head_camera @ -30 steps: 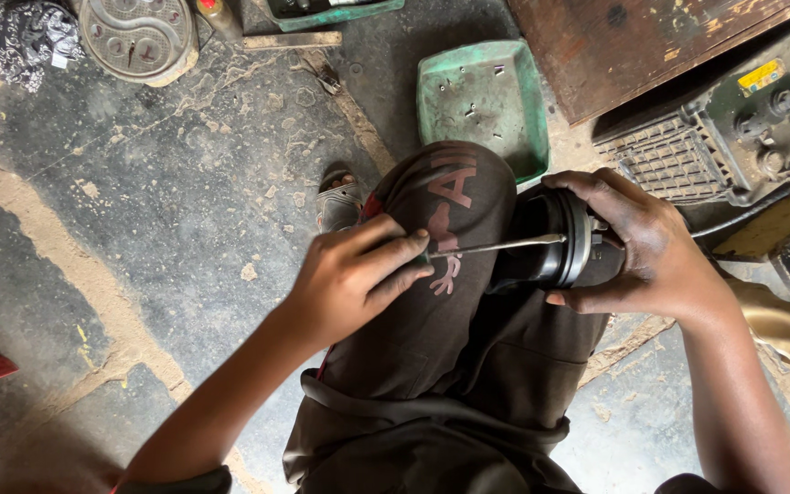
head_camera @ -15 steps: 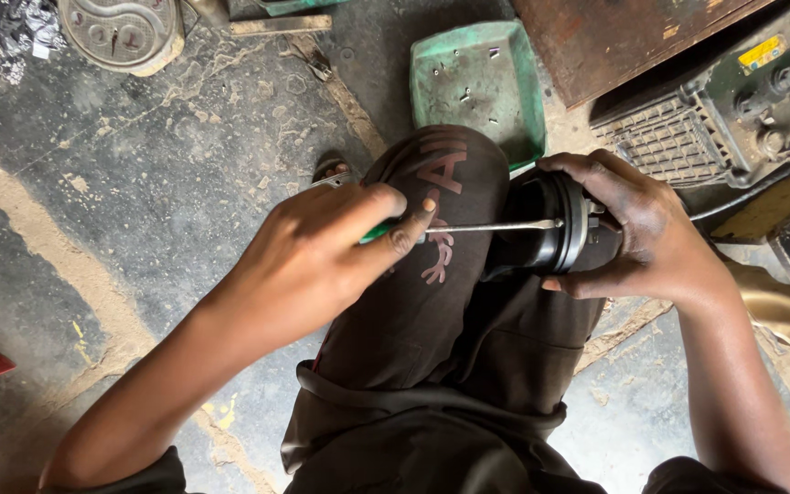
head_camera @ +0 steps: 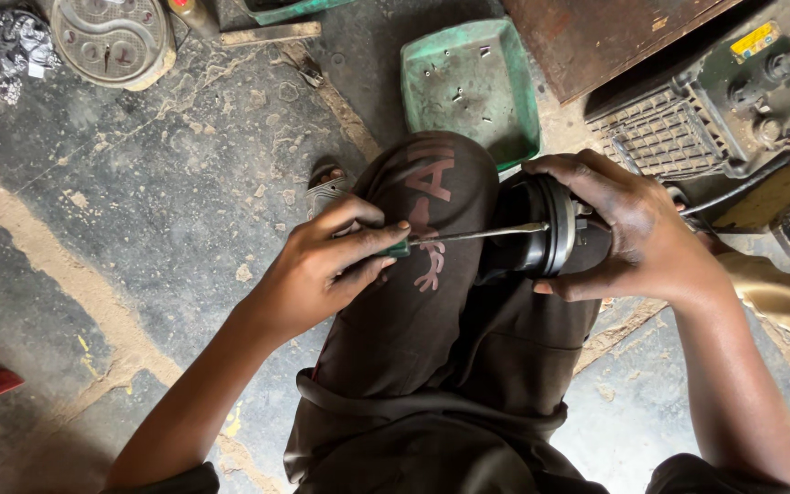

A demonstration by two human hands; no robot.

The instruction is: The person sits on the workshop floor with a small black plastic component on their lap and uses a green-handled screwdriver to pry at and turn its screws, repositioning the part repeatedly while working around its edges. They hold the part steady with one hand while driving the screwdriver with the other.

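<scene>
Two hands engaged: left hand (head_camera: 331,265) gripped a green-handled screwdriver (head_camera: 468,236), tip at the black cylindrical part (head_camera: 532,229) clasped by right hand (head_camera: 633,233) against the knee; part apparently not yet opened.

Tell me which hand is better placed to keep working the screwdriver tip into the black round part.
Left. The left hand grips the screwdriver by its green handle, its tip at the black round part. The right hand is wrapped around that part, steadying it.
</scene>
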